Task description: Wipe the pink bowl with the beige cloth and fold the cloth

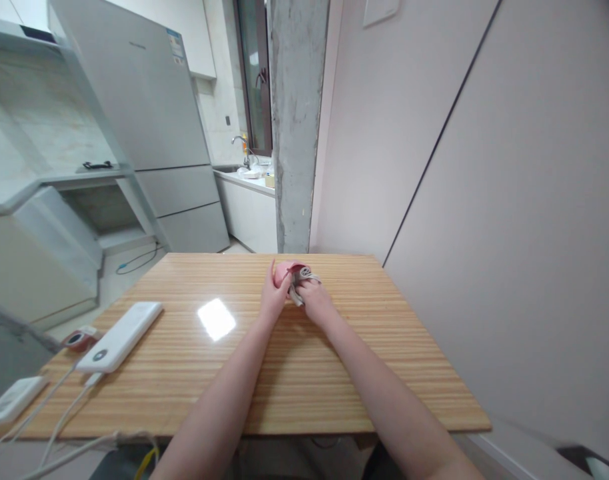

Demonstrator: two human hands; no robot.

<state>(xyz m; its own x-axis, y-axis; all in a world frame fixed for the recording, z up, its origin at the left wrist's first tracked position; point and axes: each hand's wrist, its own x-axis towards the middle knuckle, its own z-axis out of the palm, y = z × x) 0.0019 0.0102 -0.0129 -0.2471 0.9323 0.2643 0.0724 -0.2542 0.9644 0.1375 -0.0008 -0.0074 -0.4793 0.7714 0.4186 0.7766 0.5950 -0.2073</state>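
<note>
Wooden table point(304, 373): both forearms outstretched, left hand point(273, 298) fingers cupping pink pouch point(284, 270), right hand point(315, 299) fingers pinching its grey cord point(304, 275).

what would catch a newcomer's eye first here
Both hands meet at the far middle of the wooden table: the left hand holds a pink pouch while the right hand grips a pale cord at its opening. A white power bank lies at the table's left edge.

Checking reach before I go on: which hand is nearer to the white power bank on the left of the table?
Left. The left hand is on the power bank's side; the right hand sits just beyond it, farther away.
</note>
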